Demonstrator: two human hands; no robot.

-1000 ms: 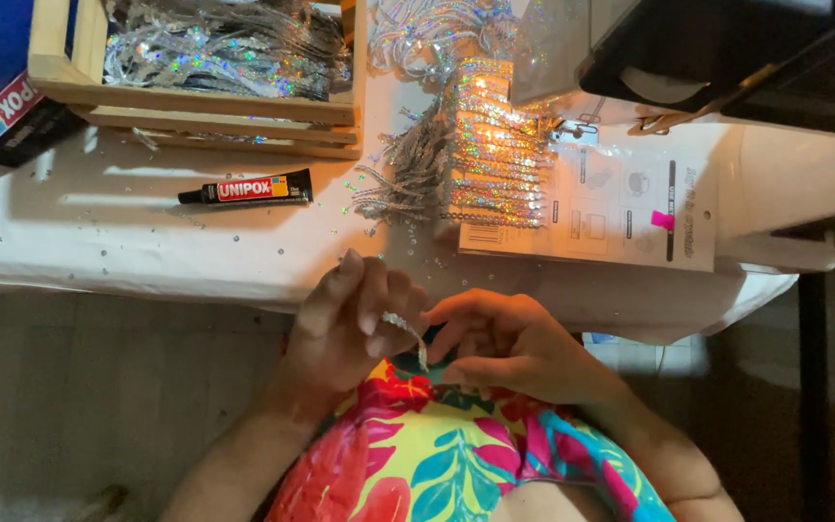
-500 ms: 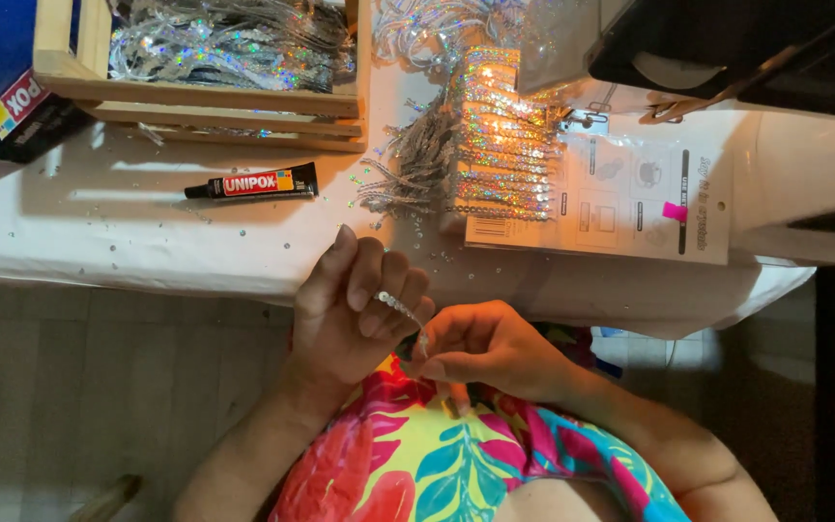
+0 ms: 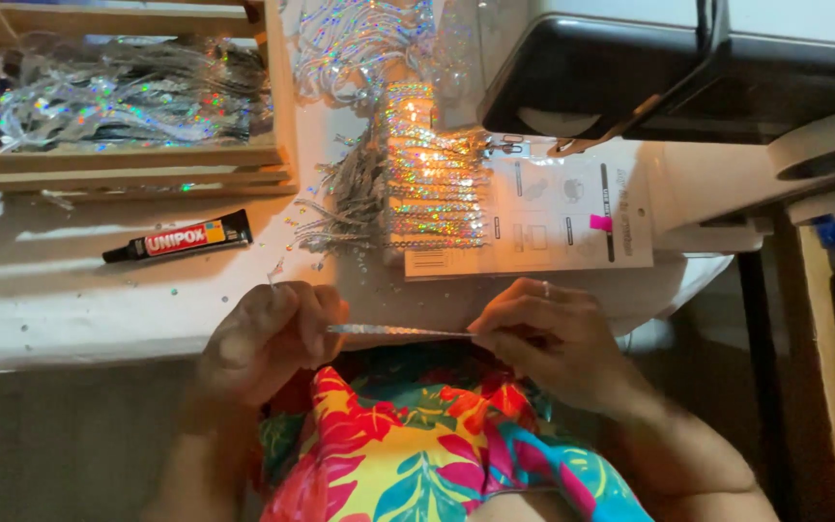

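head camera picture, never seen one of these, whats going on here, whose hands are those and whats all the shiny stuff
The picture comes from a camera worn on a person's head, looking down, so the two hands belong to the wearer. There is no machine at work. The left hand and the right hand hold a thin glittery strip stretched level between them, each pinching one end, just above the person's bright flowered clothing.

In front of them is a white table. On it lie a black glue tube, a printed card with rows of shiny strips laid side by side, and a loose pile of silvery strands. At the upper left a wooden tray holds more glittery strands. A dark device sits at the top right; what it is cannot be told.
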